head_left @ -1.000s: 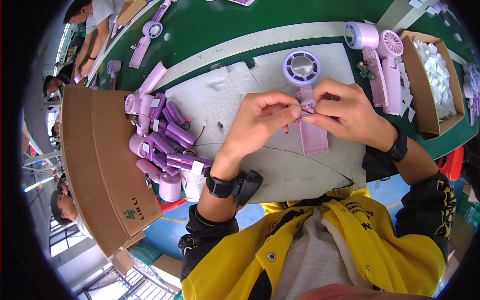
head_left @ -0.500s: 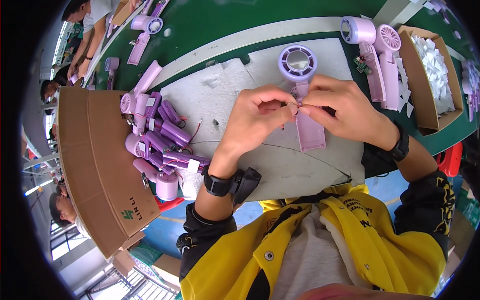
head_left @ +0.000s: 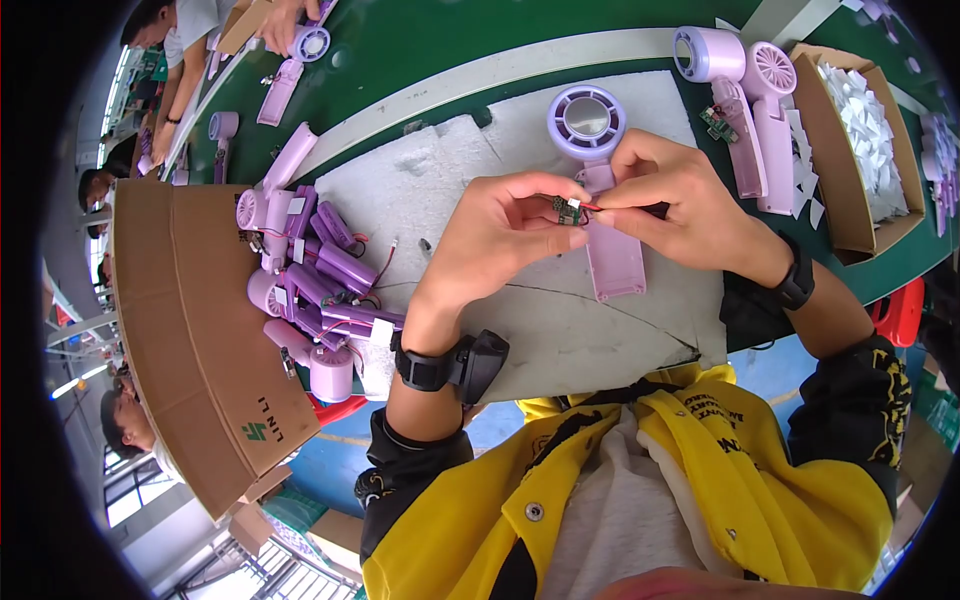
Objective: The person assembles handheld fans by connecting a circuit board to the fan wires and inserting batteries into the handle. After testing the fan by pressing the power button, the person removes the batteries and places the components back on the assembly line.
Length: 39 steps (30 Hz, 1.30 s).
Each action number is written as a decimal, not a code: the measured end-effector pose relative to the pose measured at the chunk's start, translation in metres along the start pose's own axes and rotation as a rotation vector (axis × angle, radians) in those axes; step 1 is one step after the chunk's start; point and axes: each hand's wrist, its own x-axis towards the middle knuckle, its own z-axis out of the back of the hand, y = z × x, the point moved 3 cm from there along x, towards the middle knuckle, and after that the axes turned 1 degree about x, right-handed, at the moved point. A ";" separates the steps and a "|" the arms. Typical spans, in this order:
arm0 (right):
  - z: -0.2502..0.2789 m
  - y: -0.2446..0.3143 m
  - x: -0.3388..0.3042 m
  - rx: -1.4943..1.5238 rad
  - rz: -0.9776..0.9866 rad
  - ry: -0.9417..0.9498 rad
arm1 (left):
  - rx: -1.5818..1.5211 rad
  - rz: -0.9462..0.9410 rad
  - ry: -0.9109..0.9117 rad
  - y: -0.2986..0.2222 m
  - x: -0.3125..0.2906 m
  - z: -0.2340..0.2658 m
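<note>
Within left hand (head_left: 497,232), green circuit board (head_left: 568,212)

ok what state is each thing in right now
Circuit board, held in left hand
Red wire, pinched in right hand
Middle fan, lying face up, handle open
Purple cylinders, piled, wires attached
Small carton, open, filled with white pieces
Black wristbands, worn on both wrists

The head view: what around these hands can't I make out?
All in the head view:
Green circuit board: partly covered by the left hand; its details are too small.
Red wire: one end is hidden by the right hand.
Pale purple handle: partly behind the right hand.
Purple batteries: some are overlapped by others.
Far-right purple parts: blurred near the lens's dark rim.
</note>
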 end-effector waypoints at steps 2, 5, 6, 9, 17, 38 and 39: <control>0.000 -0.001 0.000 -0.005 0.023 0.012 | -0.009 0.046 0.022 0.001 0.000 0.002; -0.001 -0.001 0.000 -0.016 0.067 0.034 | 0.009 0.068 0.040 -0.001 0.000 0.005; -0.001 0.000 0.000 -0.027 0.062 0.042 | 0.032 0.068 0.048 -0.002 0.001 0.006; 0.000 0.002 0.000 -0.047 0.053 0.057 | 0.048 0.047 0.045 -0.002 0.001 0.005; 0.000 0.004 -0.001 -0.088 0.071 0.075 | -0.084 -0.006 0.008 -0.004 0.001 0.002; 0.001 0.004 -0.002 -0.155 0.139 0.035 | -0.003 -0.076 -0.061 0.002 0.001 -0.001; 0.001 0.003 -0.003 -0.144 0.140 0.039 | -0.024 -0.078 -0.075 0.003 0.001 -0.002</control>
